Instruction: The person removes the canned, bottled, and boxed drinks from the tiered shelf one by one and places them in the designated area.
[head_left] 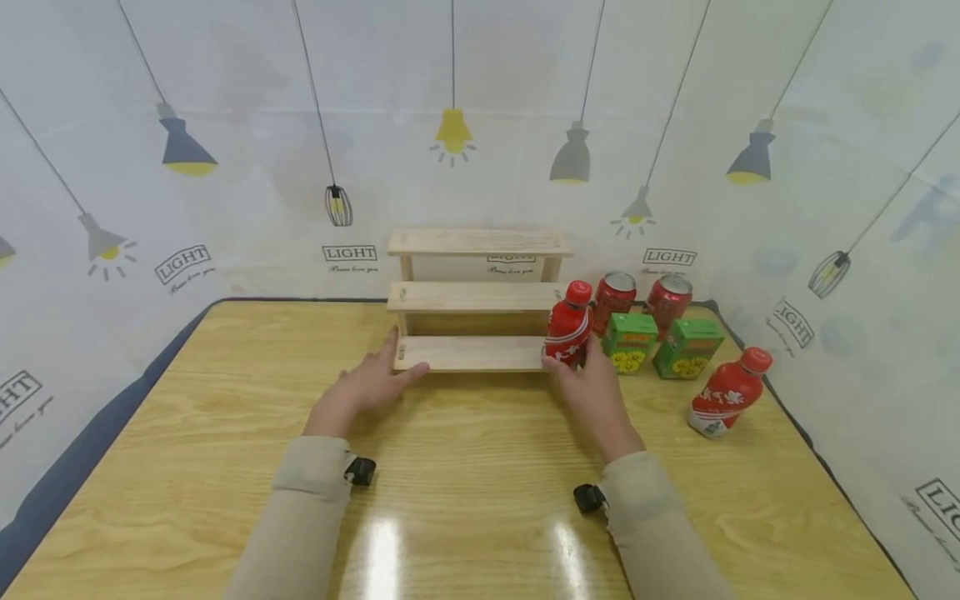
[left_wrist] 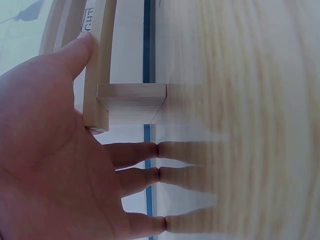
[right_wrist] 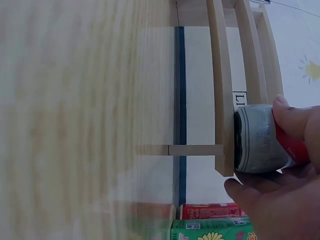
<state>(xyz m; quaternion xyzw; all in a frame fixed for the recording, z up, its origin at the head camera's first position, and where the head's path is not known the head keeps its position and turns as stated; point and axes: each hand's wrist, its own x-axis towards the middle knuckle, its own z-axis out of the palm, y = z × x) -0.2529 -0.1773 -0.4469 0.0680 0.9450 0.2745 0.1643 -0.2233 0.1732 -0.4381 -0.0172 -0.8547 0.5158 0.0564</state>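
Observation:
A three-tier wooden shelf stands against the back wall. My right hand grips a red bottle at the right end of its lowest board. In the right wrist view, the bottle's pale base is at that board, with thumb and fingers around the bottle. At the shelf's left end is my left hand, holding nothing. Its thumb lies against the lowest board in the left wrist view, while the other fingers extend straight beside the shelf, tips touching the table.
To the right of the shelf stand two red cans, two green drink cartons and a second red bottle. The cartons sit close to my right hand. Behind the wooden table rises a wall covering printed with lamps.

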